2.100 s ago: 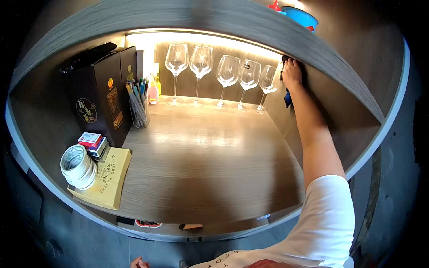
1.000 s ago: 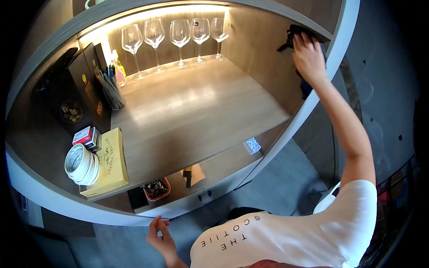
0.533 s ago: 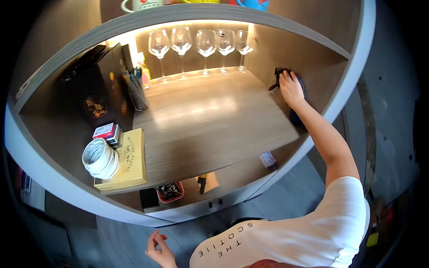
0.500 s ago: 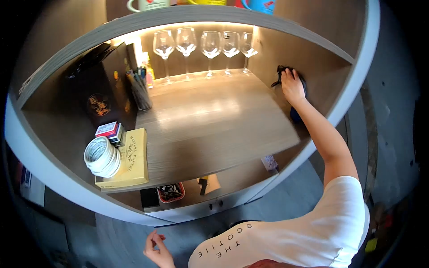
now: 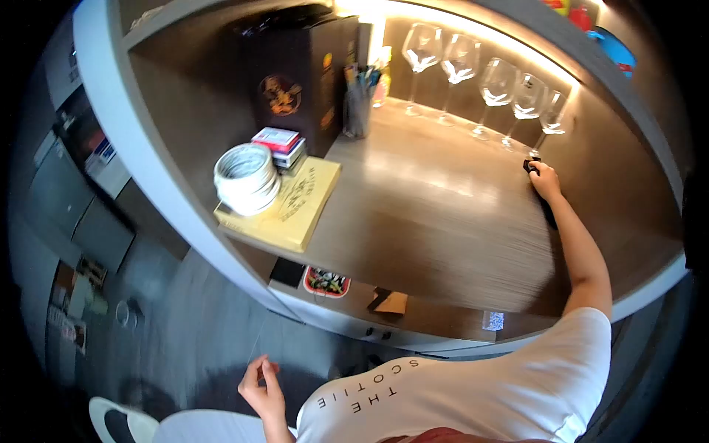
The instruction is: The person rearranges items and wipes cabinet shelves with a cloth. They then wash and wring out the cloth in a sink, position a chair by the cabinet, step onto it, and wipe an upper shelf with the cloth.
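The right hand (image 5: 545, 181) has moved deeper in, fingers grasping the cloth (image 5: 531, 165) just before the end glass (image 5: 552, 119), seemingly leaving the work less room. Well apart from that glass, the left hand (image 5: 264, 390) curls loosely, apparently empty.

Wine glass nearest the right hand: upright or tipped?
Upright: the wine glass stands near the right hand, its bowl above its stem.

The grey-brown wooden shelf board (image 5: 443, 199) is streaked with fine grain; the white short-sleeved shirt (image 5: 509, 373) is lettered in black; the small bunched cloth (image 5: 529, 165), poorly seen, is apparently coloured black.
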A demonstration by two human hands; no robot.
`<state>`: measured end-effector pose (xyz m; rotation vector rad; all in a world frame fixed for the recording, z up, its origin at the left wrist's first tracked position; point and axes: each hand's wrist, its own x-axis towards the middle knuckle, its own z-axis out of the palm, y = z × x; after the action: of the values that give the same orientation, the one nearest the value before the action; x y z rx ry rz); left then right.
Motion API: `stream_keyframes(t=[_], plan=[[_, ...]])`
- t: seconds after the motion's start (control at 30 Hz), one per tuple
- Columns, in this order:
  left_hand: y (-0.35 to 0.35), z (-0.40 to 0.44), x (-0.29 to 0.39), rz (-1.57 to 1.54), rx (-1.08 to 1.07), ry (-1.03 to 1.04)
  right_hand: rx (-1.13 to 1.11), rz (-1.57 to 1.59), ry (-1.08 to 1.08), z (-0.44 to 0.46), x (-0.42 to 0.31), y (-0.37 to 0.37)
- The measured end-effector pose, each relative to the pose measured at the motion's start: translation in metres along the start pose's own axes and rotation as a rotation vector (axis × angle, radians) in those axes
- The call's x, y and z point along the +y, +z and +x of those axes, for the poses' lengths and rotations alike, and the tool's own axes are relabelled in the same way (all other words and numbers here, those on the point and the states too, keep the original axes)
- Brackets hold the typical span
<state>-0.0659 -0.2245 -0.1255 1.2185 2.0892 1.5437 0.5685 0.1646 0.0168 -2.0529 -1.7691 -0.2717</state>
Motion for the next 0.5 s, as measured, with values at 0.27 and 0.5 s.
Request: stream_keyframes(t=[0.27, 0.5], plan=[[0.009, 0.008, 0.022, 0.100, -0.032, 0.078, -0.273, 0.430, -0.826, -0.087, -0.252, -0.004], [-0.013, 0.043, 0.004, 0.054, -0.001, 0.091, -0.478, 0.478, -1.092, -0.186, -0.347, -0.050]])
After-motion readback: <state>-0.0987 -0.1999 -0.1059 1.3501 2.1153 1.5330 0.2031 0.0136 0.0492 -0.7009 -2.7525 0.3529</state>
